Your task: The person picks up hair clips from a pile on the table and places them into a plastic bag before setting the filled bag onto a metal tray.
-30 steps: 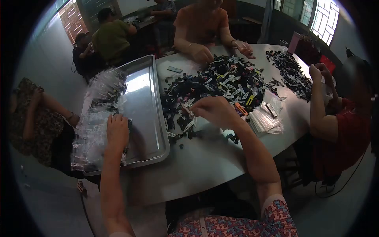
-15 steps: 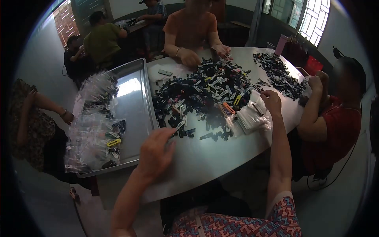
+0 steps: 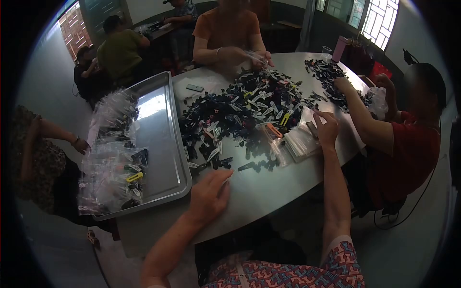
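Observation:
My left hand [image 3: 210,196] is just above the near part of the metal table, its finger and thumb apart and nothing visible between them. Close to its fingertips is the near edge of a heap of snap hair clips [image 3: 261,98], mostly black with some white and coloured ones. My right hand [image 3: 328,129] is over a stack of clear plastic bags [image 3: 300,144], its fingers pinching the edge of a bag at the top. An orange clip [image 3: 274,130] lies beside the stack, and a yellow clip [image 3: 285,118] is on the heap.
A metal tray [image 3: 188,185] on the left holds filled clear bags [image 3: 113,165]. A second clip pile [image 3: 331,84] lies at the right, by a co-worker in red [image 3: 415,158]. Across the table, a person in orange [image 3: 228,29] handles a bag. A pink bottle [image 3: 340,49] stands behind.
My left hand has moved right, away from the clips beside the tray. My right hand has come down onto the bags. The co-worker in red has reached into the right pile.

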The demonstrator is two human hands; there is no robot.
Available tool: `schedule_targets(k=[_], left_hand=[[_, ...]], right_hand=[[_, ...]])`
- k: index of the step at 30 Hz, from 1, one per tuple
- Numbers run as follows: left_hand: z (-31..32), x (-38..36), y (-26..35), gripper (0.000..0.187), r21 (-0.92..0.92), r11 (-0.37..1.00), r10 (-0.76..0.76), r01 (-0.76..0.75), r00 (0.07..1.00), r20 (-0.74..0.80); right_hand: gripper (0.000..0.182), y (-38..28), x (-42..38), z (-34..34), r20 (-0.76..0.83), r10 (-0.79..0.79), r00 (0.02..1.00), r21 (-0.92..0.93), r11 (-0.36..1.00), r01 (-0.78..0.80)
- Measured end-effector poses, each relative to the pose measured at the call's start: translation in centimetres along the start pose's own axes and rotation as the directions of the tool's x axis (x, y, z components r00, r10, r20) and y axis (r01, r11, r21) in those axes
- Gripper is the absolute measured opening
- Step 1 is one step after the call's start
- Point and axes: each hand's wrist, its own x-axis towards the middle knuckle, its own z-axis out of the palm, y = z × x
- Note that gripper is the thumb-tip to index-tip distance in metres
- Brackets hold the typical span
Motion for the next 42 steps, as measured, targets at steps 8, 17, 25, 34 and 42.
schedule_targets(k=[8, 17, 25, 34, 42], left_hand=[[-0.4, 0.9, 0.5, 0.034, -0.019, 0.999, -0.048, 0.048, 0.998, 0.029], [-2.1, 2.8, 1.0, 0.037, -0.227, 0.867, -0.404, 0.444, 0.892, 0.204], [-0.1, 4.6, -0.7, 0.050, -0.762, 0.460, -0.579, 0.455, 0.805, 0.130], [-0.1, 4.1, -1.6, 0.028, -0.762, 0.372, -0.611, 0.529, 0.758, 0.228], [0.1, 3.6, -1.6, 0.026, -0.718, 0.400, -0.626, 0.570, 0.742, 0.239]], right_hand=[[0.017, -3.8, 0.7, -0.3, -0.129, -0.001, 0.992, 0.377, 0.925, 0.049], [0.054, -16.1, 1.8, -3.0, 0.321, -0.086, 0.943, 0.806, 0.547, -0.225], [0.081, -26.2, -1.6, -0.3, 0.620, -0.408, 0.670, 0.780, 0.233, -0.580], [0.066, -26.0, -4.2, 0.5, 0.654, -0.430, 0.622, 0.754, 0.307, -0.580], [0.038, -24.7, -3.2, 0.0, 0.621, -0.323, 0.714, 0.782, 0.192, -0.593]])
